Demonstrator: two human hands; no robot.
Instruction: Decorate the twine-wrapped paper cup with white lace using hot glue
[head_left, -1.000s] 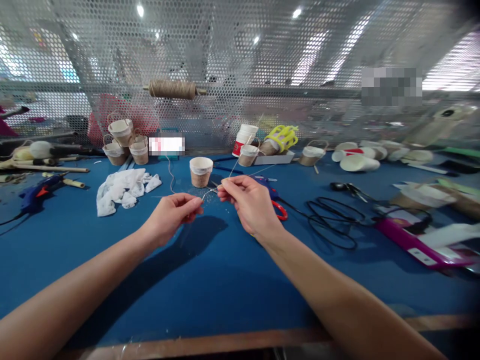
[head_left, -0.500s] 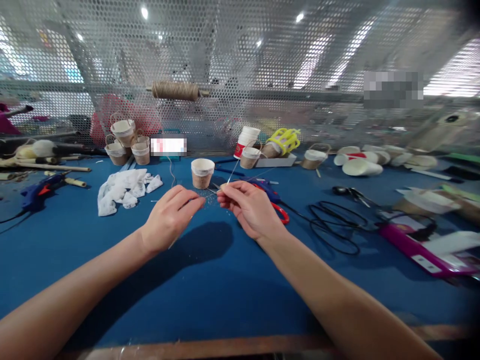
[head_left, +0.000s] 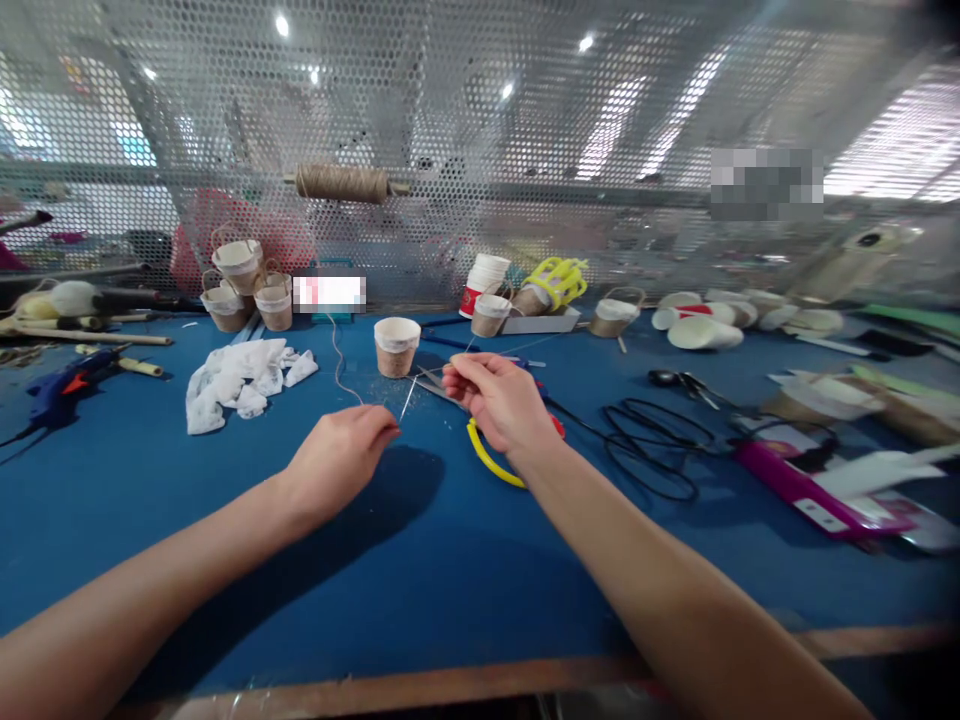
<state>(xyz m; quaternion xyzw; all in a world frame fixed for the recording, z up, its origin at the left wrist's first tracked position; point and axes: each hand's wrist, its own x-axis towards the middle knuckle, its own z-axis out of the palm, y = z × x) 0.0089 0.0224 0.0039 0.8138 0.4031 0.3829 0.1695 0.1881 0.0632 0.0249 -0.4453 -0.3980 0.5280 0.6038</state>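
Observation:
My left hand (head_left: 341,460) is closed in a pinch on a thin strand of twine (head_left: 341,375) that runs up toward the twine spool (head_left: 343,183) on the mesh wall. My right hand (head_left: 499,400) is also pinched shut on the strand, a short length (head_left: 409,397) stretched between the two hands. Both hover over the blue table (head_left: 420,560). A twine-wrapped paper cup (head_left: 397,346) stands just behind the hands. Yellow-handled scissors (head_left: 487,455) lie under my right wrist.
White cloth (head_left: 240,380) lies at left, with a blue glue gun (head_left: 64,383) further left. More wrapped cups (head_left: 244,290) stand at the back left and by the mesh. Black cable (head_left: 656,450), small scissors (head_left: 686,382) and a magenta box (head_left: 817,485) are at right.
My left hand dropped lower and away from the right, drawing the strand out between them. The right hand rose slightly, uncovering the yellow scissor handle.

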